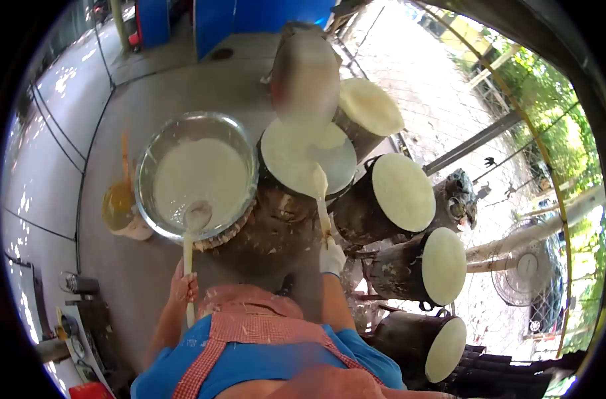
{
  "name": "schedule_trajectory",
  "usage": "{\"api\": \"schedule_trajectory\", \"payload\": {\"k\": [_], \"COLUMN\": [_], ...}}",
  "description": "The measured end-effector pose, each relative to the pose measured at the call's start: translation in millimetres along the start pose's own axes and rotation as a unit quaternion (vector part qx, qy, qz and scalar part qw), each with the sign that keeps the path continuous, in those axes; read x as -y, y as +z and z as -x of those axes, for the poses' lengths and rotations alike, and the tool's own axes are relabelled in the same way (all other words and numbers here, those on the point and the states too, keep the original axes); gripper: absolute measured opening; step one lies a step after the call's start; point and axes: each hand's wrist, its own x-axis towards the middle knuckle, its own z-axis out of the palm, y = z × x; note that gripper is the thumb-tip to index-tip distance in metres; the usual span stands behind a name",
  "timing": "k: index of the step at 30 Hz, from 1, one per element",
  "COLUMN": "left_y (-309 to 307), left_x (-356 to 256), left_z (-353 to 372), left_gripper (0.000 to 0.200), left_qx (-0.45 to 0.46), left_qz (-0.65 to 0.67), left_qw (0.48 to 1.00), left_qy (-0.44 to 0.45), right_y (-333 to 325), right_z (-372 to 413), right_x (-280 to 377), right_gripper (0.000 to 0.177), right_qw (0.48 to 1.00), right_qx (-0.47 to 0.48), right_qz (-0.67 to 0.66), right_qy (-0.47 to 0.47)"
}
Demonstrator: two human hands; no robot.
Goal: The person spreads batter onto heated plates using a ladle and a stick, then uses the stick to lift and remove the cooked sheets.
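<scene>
My left hand [184,284] is closed around the long pale handle of a ladle [198,216]. The ladle's bowl rests at the near edge of white batter [200,174] in a wide metal basin [250,166]. My right hand [331,257], in a white glove, grips a wooden spatula [321,199]. The spatula's far end lies over the near part of a round griddle [343,163]. A white layer covers much of that griddle, with a grey patch showing at its right.
Several dark drum stoves with round pale tops curve along the right, among them a near one [446,349]. A yellowish bowl [118,206] stands left of the basin. A fan [525,267] is at the far right. Something blurred [306,76] stands behind the griddle.
</scene>
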Motion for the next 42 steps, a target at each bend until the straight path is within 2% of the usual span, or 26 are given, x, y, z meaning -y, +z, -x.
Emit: {"api": "schedule_trajectory", "payload": {"k": [1, 3, 5, 6, 7, 9, 10, 13, 15, 17, 19, 20, 22, 23, 25, 27, 29, 30, 31, 33, 35, 37, 38, 40, 41, 42], "left_y": [-5, -22, -40, -40, -38, -21, -16, -14, 4, 17, 29, 24, 30, 30, 40, 64, 74, 75, 75, 69, 82, 103, 106, 107, 106, 102], "left_x": [2, 17, 35, 37, 35, 23, 21, 29, 30, 31, 31, 39, 37, 39, 39, 29, 25, 25, 27, 35, 30, 26, 26, 29, 34, 39], "left_z": [1, 0, -21, -24, -15, -2, 1, 2, 8, -1, -2, -14, -19, -17, -23, -25, -33, -34, -34, -43, -48, -53, -51, -51, -52, -48], "left_gripper": [0.054, 0.048, 0.041, 0.013, 0.007, 0.016, 0.023, 0.031, 0.029, 0.028, 0.031, 0.033, 0.033, 0.033, 0.033, 0.033, 0.035, 0.035, 0.036, 0.035, 0.035, 0.035, 0.034, 0.034, 0.034, 0.034], "left_qx": [0.004, 0.045, 0.121, 0.182, 0.199, 0.240, 0.256, 0.280, 0.277, 0.296, 0.303, 0.334, 0.337, 0.332, 0.316, 0.299, 0.285, 0.274, 0.262, 0.252, 0.238, 0.220, 0.207, 0.197, 0.194, 0.188], "left_qz": [0.043, 0.162, 0.311, 0.405, 0.451, 0.527, 0.529, 0.543, 0.556, 0.554, 0.554, 0.541, 0.514, 0.504, 0.529, 0.556, 0.531, 0.514, 0.496, 0.466, 0.469, 0.479, 0.477, 0.465, 0.459, 0.452], "left_qw": [0.999, 0.982, 0.935, 0.885, 0.854, 0.787, 0.779, 0.749, 0.722, 0.718, 0.705, 0.697, 0.723, 0.735, 0.715, 0.692, 0.718, 0.736, 0.754, 0.774, 0.774, 0.770, 0.777, 0.787, 0.793, 0.801], "left_qy": [-0.026, -0.082, -0.116, -0.144, -0.169, -0.215, -0.219, -0.255, -0.305, -0.300, -0.322, -0.332, -0.315, -0.310, -0.331, -0.352, -0.349, -0.345, -0.342, -0.348, -0.352, -0.359, -0.356, -0.353, -0.351, -0.346], "right_y": [-13, 27, 35, 22, 27, 23, 11, -25, 2, 11, -1, -4, -20, -9, -46, -1, 7, 7, 21, -15, -52, -43, -25, -33, -8, 28], "right_z": [5, -18, -18, -13, -22, -42, -55, -66, -78, -70, -60, -70, -111, -135, -133, -132, -94, -78, -85, -127, -167, -193, -187, -132, -124, -143], "right_x": [12, 33, 72, 80, 61, 9, -9, 2, 30, 41, 17, -7, -42, -52, -1, 3, -15, -35, -66, -68, -42, -16, -21, -48, -80, -120], "right_gripper": [0.035, 0.033, 0.034, 0.034, 0.034, 0.034, 0.033, 0.033, 0.035, 0.033, 0.032, 0.034, 0.032, 0.031, 0.035, 0.033, 0.031, 0.032, 0.029, 0.033, 0.039, 0.034, 0.035, 0.033, 0.036, 0.036], "right_qw": [0.997, 0.981, 0.978, 0.990, 0.991, 0.992, 0.997, 0.993, 0.983, 0.987, 0.989, 0.993, 0.996, 0.994, 0.987, 0.977, 0.974, 0.981, 0.985, 0.997, 0.992, 0.975, 0.974, 0.975, 0.990, 0.948], "right_qx": [-0.008, -0.062, -0.055, 0.004, 0.010, -0.029, -0.007, -0.057, -0.104, -0.017, 0.062, 0.054, 0.019, -0.039, -0.053, -0.075, 0.054, 0.062, -0.001, -0.004, -0.026, -0.088, -0.071, -0.008, 0.036, -0.101], "right_qz": [-0.071, -0.182, -0.180, -0.108, -0.043, -0.039, 0.023, -0.102, -0.145, -0.083, -0.002, -0.028, -0.012, -0.070, -0.144, -0.150, 0.064, -0.002, -0.047, -0.073, -0.114, -0.179, -0.181, 0.042, -0.023, -0.204], "right_qy": [0.022, 0.006, -0.093, -0.089, -0.125, -0.113, -0.074, -0.012, -0.051, -0.139, -0.134, -0.099, -0.083, -0.073, -0.050, -0.130, -0.213, -0.181, -0.167, -0.031, -0.047, -0.094, -0.118, -0.217, -0.131, -0.221]}}
